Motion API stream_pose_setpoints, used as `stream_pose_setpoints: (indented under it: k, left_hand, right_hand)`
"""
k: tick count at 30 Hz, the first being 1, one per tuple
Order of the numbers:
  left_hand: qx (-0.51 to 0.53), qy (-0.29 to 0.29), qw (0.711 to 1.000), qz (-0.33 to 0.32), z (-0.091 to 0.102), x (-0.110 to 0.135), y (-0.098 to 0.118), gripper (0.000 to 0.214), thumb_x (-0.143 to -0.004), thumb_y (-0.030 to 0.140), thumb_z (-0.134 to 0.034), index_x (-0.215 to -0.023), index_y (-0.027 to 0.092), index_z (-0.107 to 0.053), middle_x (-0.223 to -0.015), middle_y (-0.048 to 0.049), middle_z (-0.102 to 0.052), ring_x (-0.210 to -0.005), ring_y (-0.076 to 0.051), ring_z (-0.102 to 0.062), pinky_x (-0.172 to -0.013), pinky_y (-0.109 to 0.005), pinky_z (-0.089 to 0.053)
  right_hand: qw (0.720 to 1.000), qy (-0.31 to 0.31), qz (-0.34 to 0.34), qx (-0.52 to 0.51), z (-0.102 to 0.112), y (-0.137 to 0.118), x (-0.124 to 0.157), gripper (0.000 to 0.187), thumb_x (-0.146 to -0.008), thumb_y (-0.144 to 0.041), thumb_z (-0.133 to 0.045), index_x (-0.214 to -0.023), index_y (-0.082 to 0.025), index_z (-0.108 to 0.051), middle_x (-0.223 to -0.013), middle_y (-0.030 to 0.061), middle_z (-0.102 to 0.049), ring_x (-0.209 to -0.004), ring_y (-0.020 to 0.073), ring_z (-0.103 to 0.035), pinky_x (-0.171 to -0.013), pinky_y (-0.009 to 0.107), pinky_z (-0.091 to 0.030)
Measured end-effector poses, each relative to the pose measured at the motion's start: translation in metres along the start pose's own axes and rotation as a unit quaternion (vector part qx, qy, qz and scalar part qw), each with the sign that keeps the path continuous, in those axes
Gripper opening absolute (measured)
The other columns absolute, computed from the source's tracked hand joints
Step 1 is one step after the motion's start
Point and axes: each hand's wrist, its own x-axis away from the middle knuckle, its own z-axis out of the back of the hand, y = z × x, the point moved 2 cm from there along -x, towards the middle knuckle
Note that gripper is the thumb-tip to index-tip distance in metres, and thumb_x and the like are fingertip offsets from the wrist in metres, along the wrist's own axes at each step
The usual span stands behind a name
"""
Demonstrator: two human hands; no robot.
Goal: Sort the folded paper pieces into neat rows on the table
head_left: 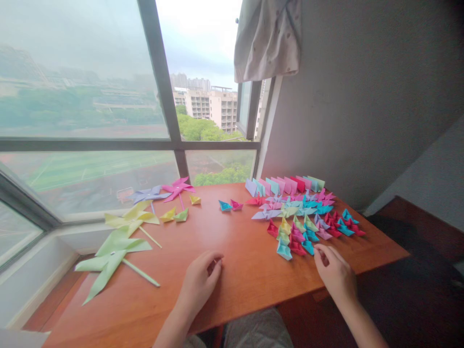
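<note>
My right hand [336, 274] is at the near right of the paper boats, its thumb and fingers pinched at the edge of a blue paper boat [308, 246]. Beside that one stand a light blue paper boat [284, 249] and a crimson paper boat [297, 248], in a cluster of several folded boats. My left hand [201, 280] rests on the wooden table [250, 270] with its fingers curled in toward the thumb; nothing shows in it. Farther back, a blue boat [225, 206] and a magenta boat [237, 205] sit apart from the cluster.
Paper pinwheels, among them a green pinwheel [112, 256] and a pink pinwheel [177, 187], lie along the left side. Small yellow boats [168, 215] are near them. Behind the boats are paper cranes [290, 211] and a row of folded cards [286, 185]. A window borders the table.
</note>
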Motion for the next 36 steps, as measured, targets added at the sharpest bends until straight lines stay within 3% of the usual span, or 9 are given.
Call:
stream_pose_setpoints:
  k: [16, 23, 26, 30, 36]
  left_hand:
    - [0.005, -0.011, 1.000, 0.001, 0.000, 0.000, 0.000, 0.020, -0.089, 0.024, -0.048, -0.093, 0.019, -0.067, -0.083, -0.0051, -0.069, -0.071, -0.018, -0.062, -0.067, -0.028, -0.047]
    - [0.006, -0.011, 1.000, 0.009, 0.000, 0.001, 0.000, 0.021, -0.089, 0.024, -0.048, -0.093, 0.018, -0.068, -0.081, -0.0048, -0.069, -0.069, -0.018, -0.062, -0.066, -0.028, -0.047]
    - [0.008, -0.013, 1.000, 0.017, -0.001, -0.001, 0.000, 0.021, -0.089, 0.025, -0.049, -0.093, 0.018, -0.068, -0.079, -0.0041, -0.070, -0.068, -0.018, -0.062, -0.064, -0.028, -0.048]
    - [0.016, -0.007, 1.000, 0.023, 0.001, -0.012, 0.000, 0.022, -0.087, 0.025, -0.049, -0.095, 0.019, -0.069, -0.084, -0.0043, -0.073, -0.071, -0.017, -0.066, -0.066, -0.027, -0.050]
    - [-0.018, 0.019, 0.999, 0.028, 0.007, -0.071, -0.009, 0.024, -0.084, 0.020, -0.051, -0.102, 0.018, -0.067, -0.097, -0.0053, -0.072, -0.073, -0.016, -0.067, -0.069, -0.028, -0.053]
  right_hand:
    - [0.993, 0.040, 0.086, 0.074, 0.003, 0.000, 0.001, 0.028, -0.097, -0.034, -0.043, -0.093, -0.019, -0.066, -0.087, 0.0030, -0.069, -0.072, 0.0154, -0.064, -0.064, 0.025, -0.042]
    - [0.993, 0.063, 0.097, 0.037, 0.014, -0.008, -0.004, 0.026, -0.094, -0.036, -0.051, -0.103, -0.017, -0.067, -0.081, 0.0064, -0.067, -0.079, 0.0207, -0.062, -0.080, 0.032, -0.045]
    - [0.994, 0.061, 0.092, -0.020, 0.016, -0.032, -0.005, 0.022, -0.094, -0.033, -0.054, -0.105, -0.018, -0.066, -0.083, 0.0059, -0.067, -0.077, 0.0190, -0.062, -0.076, 0.030, -0.046]
    - [0.979, -0.013, 0.129, -0.160, 0.003, -0.088, 0.001, 0.018, -0.096, -0.025, -0.050, -0.104, -0.018, -0.064, -0.089, 0.0062, -0.067, -0.079, 0.0164, -0.063, -0.075, 0.027, -0.048]
    - [0.944, -0.109, 0.161, -0.268, -0.028, -0.157, 0.013, 0.022, -0.096, -0.020, -0.043, -0.101, -0.020, -0.065, -0.080, 0.0040, -0.065, -0.071, 0.0154, -0.062, -0.068, 0.025, -0.047]
